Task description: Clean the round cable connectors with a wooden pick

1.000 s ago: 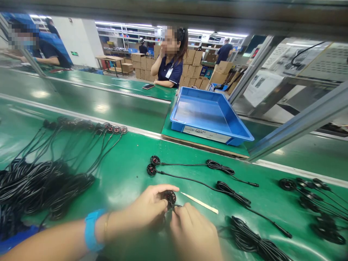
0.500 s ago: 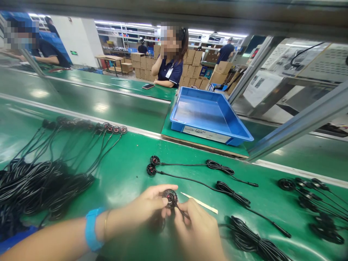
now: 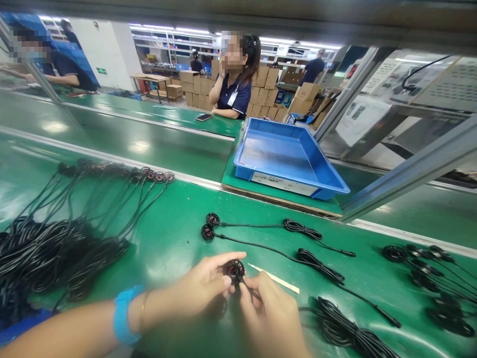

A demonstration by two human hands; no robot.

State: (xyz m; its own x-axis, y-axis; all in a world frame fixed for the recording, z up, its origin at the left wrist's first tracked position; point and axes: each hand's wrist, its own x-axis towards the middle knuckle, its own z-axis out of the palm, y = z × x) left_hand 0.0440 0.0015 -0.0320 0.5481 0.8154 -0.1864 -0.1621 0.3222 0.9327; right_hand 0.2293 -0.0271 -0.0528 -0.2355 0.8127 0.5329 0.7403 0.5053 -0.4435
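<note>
Between the fingers and thumb of my left hand (image 3: pixel 204 283) is a round black slotted part (image 3: pixel 234 269) with a reddish centre. Close against it, my right hand (image 3: pixel 270 308) pinches the black cable (image 3: pixel 250 290) where it joins the part. A bundled black cable (image 3: pixel 350 325) lies just right of my right hand. Beyond my fingers rests a thin cream-coloured stick with a pointed tip (image 3: pixel 278 279). Two similar round parts (image 3: pixel 207 231) with tied cables (image 3: pixel 320 266) lie farther back on the green table.
A large pile of black cables (image 3: pixel 48 253) with round ends covers the left side. More round black parts (image 3: pixel 419 266) lie at right. A blue tray (image 3: pixel 286 181) stands behind, near a slanted metal post (image 3: pixel 410 166). A person (image 3: pixel 234 94) sits across the bench by a phone (image 3: pixel 203 117).
The round part has tilted slightly in my left hand, and my left thumb has shifted a little right on it. My right hand keeps its grip on the cable.
</note>
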